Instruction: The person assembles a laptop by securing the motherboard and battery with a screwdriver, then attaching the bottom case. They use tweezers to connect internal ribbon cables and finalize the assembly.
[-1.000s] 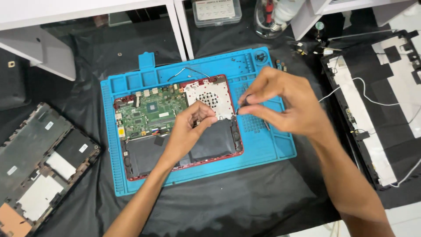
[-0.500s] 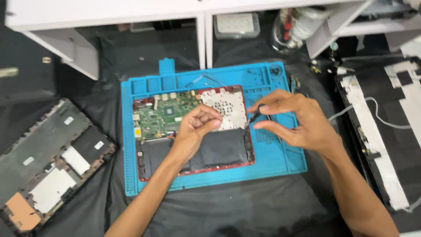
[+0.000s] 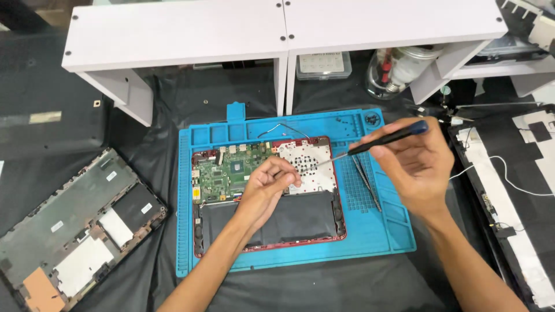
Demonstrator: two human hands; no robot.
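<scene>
1. R hand [image 3: 419, 164]: fingers closed round a screwdriver [image 3: 378, 140], dark handle w/ blue cap; thin shaft slants down-left, tip over the white perforated plate [image 3: 309, 167] of the opened laptop base [image 3: 266, 193].
2. L hand [image 3: 267, 188]: fingers curled in, fingertips pinched together at the plate's left edge, just beside the driver tip. Whether it grips a small part, cannot tell.
3. Laptop base lies flat on the blue repair mat [image 3: 381, 231], red rim showing. Green mainboard [image 3: 228, 173] upper left, black battery [image 3: 289, 216] across the lower half.
4. Handling, as judged: driver is light, stiff, best held at the handle as now. Mainboard and thin wires [image 3: 283, 128] at the top edge look fragile; lift the base by its red rim only, never by the board. Battery shouldn't be pressed or pierced.
5. Tweezers [image 3: 364, 179] lie loose on the mat's ribbed zone, just right of the base, near the R wrist path.
6. Edges/room: white shelf [image 3: 173, 34] overhangs the mat's far side, limiting reach there. Separate bottom cover [image 3: 75, 231] sits well apart to the left; screen lid w/ white cable [image 3: 509, 190] close on the right. Open black cloth [image 3: 324, 289] towards the person.
</scene>
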